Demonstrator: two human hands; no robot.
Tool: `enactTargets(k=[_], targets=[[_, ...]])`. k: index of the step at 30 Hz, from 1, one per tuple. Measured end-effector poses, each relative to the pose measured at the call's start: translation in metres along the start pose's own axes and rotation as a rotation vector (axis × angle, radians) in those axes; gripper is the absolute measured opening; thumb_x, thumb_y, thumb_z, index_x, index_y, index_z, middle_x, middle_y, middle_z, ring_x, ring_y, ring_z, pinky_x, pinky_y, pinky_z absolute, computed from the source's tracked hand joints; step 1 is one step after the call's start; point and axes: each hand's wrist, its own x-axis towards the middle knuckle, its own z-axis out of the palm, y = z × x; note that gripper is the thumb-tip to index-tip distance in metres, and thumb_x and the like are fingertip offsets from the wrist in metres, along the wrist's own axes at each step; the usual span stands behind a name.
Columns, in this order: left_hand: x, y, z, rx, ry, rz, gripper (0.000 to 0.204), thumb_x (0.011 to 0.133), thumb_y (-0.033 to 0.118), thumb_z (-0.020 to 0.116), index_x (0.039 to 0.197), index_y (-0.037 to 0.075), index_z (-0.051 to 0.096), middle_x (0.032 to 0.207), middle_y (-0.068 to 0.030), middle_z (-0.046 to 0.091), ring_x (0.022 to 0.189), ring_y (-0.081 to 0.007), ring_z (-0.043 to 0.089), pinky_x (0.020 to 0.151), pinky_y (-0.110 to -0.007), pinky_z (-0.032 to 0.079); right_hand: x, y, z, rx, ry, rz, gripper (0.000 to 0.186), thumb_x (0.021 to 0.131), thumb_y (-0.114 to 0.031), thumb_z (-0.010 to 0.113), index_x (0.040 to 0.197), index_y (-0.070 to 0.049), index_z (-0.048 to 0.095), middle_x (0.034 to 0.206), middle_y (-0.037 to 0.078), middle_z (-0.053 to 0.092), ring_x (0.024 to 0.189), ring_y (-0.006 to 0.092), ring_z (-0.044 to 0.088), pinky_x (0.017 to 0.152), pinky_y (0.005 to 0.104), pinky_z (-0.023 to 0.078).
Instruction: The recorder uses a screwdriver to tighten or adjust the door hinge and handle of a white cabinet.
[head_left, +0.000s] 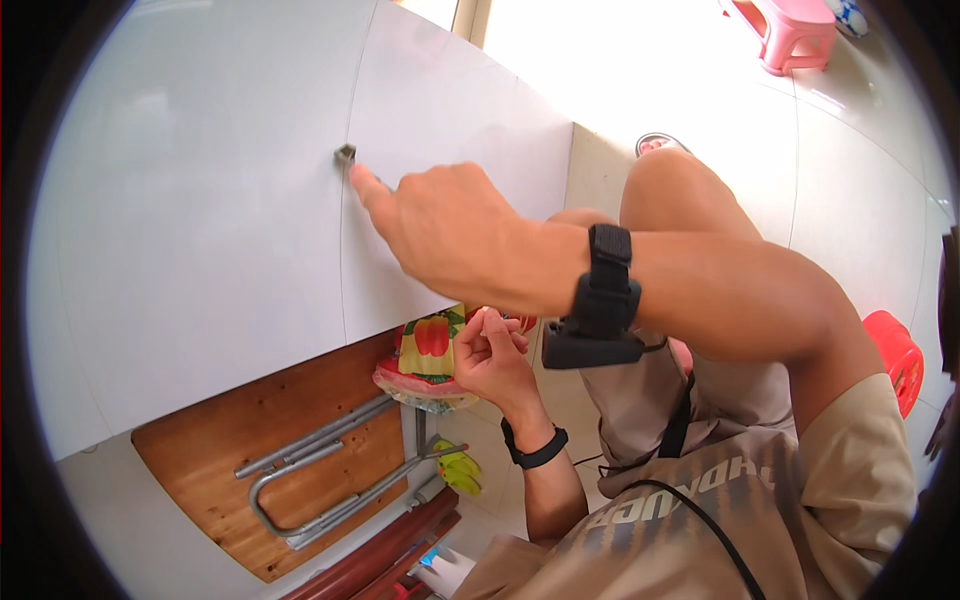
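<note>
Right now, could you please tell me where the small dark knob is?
The small dark knob is in the head view's upper left, at the seam between white panels, next to the right hand.

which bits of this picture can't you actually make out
All in the head view:
Left grip: whether its fingertips pinch anything; too small to tell.
Small dark knob: its exact shape; too small and blurred.
Red-and-yellow patterned item: its full outline; partly hidden behind the left grip.
Blue-and-white object: what it is; cut off by the upper edge.
</note>
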Motion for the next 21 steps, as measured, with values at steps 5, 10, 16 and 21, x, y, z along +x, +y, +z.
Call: enactTargets(k=[5,10,16,21], targets=[[0.005,-0.030,-0.006,0.826,0.165,0.801,0.013,0.097,0.008,0.064,0.107,0.000,0.062,0.073,-0.0064,0.066,0.054,-0.0119,0.059,0.051,-0.023,0.047,-0.038,-0.041,0.012,0.019,-0.189,-0.143,0.069,0.083,-0.010,0.064,0.147,0.007,0.042,0.055,0.006,0.059,0.044,0.0215,0.058,0.040,0.0327,0.043],[-0.003,-0.007,0.004,-0.026,0.022,-0.041,0.008,0.096,0.008,0.067,0.097,0.002,0.063,0.077,-0.0082,0.070,0.052,-0.0097,0.057,0.048,-0.021,0.044,0.001,0.008,0.005,-0.044,0.024,0.037,0.070,0.081,-0.008,0.064,0.145,0.010,0.041,0.059,0.010,0.063,0.046,0.0231,0.061,0.040,0.0344,0.043],[0.001,-0.088,-0.048,0.690,0.121,0.302,0.022,0.091,0.007,0.071,0.112,0.001,0.065,0.100,-0.0059,0.072,0.095,-0.0188,0.069,0.083,-0.035,0.054,-0.035,-0.048,0.031,0.081,-0.113,-0.151,0.072,0.081,-0.007,0.061,0.145,0.018,0.037,0.058,0.008,0.065,0.048,0.0214,0.063,0.041,0.0376,0.045],[-0.011,-0.013,-0.001,-0.051,0.029,0.017,0.004,0.095,0.003,0.065,0.093,0.003,0.062,0.073,-0.0070,0.069,0.051,-0.0079,0.055,0.048,-0.021,0.042,-0.007,-0.003,0.012,-0.007,0.049,0.012,0.069,0.079,-0.005,0.063,0.142,0.011,0.042,0.056,0.006,0.062,0.045,0.0205,0.061,0.039,0.0356,0.043]])
